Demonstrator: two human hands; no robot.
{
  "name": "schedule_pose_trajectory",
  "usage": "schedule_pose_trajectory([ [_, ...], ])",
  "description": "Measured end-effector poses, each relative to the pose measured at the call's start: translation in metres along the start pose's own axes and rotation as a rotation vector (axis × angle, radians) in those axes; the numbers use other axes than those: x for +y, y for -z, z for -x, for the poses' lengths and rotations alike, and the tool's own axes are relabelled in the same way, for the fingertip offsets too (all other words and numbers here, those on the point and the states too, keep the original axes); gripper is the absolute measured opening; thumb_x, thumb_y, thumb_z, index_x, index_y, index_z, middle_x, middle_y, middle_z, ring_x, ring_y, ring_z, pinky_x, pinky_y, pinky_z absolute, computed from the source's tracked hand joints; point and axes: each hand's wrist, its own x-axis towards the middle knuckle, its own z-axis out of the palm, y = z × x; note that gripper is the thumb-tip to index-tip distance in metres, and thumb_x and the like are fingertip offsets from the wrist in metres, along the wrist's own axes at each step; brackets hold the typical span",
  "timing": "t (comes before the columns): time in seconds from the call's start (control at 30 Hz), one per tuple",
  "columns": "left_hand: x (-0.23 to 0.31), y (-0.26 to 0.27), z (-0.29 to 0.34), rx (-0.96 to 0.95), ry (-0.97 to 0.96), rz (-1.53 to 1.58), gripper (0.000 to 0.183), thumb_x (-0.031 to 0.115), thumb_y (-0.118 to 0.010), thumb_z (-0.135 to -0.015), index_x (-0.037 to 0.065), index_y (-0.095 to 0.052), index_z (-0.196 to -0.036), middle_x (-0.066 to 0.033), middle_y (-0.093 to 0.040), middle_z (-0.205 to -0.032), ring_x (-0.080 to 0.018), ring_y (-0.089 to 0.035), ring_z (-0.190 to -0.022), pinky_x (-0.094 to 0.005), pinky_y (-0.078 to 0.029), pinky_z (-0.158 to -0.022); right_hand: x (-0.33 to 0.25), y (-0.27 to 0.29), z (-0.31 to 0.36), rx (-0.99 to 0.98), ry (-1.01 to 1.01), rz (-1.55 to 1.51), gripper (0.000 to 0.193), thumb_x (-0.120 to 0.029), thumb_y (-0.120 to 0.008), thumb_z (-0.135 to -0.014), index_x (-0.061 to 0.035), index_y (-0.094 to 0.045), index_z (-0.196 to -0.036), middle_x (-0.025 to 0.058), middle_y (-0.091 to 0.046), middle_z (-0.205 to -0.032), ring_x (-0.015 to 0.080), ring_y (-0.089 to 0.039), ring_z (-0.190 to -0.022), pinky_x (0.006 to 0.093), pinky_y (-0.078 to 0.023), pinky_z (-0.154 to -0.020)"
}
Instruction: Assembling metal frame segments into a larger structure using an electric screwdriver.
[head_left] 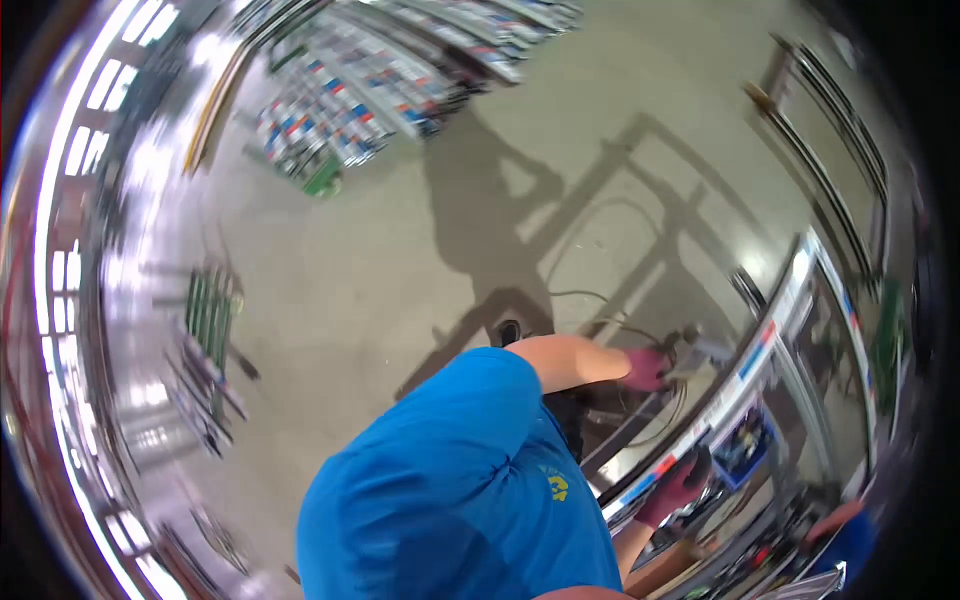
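Observation:
My left hand (648,370), in a pinkish-red glove, reaches out beyond the near end of a long pale metal profile. Its fingers are closed on a blurred grey and dark tool (700,348); the exact kind does not show. My right hand (680,492), in a similar glove with dark fingertips, is at the profile (725,392), which carries blue, white and red labels. Blur hides whether those fingers grip it. Just past the right hand is a blue bin (745,448) holding small mixed parts.
A dark hose (590,294) loops on the floor by my left hand. Stacked labelled profiles (345,95) lie at the far left, near a green rack (208,320). A metal frame (830,150) stands at the far right. Tools and loose parts (765,545) clutter the bench at lower right.

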Motion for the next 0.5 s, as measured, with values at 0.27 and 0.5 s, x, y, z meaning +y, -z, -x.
schedule_pose_trajectory([
  [0.27,-0.356,-0.09,0.656,0.823,1.694,0.154,0.056,0.049,-0.051,-0.098,0.006,-0.072,-0.126,-0.0198,-0.068,-0.135,-0.0362,-0.063,-0.128,-0.046,-0.05,-0.108,-0.131,-0.19,-0.02,-0.903,0.431,-0.073,0.035,-0.02,-0.064,-0.104,0.0054,-0.063,-0.128,0.0159,-0.071,-0.119,0.0234,-0.067,-0.107,0.0362,-0.051,-0.098],
  [0.5,-0.189,-0.137,0.818,1.658,1.408,0.446,0.046,0.042,-0.049,-0.097,0.006,-0.079,-0.097,-0.0222,-0.075,-0.103,-0.039,-0.07,-0.101,-0.0486,-0.052,-0.097,-0.094,-0.372,-0.044,-1.329,0.827,0.406,0.035,-0.029,-0.069,-0.094,0.0023,-0.07,-0.11,0.0154,-0.074,-0.094,0.0273,-0.067,-0.083,0.0409,-0.052,-0.075],
])
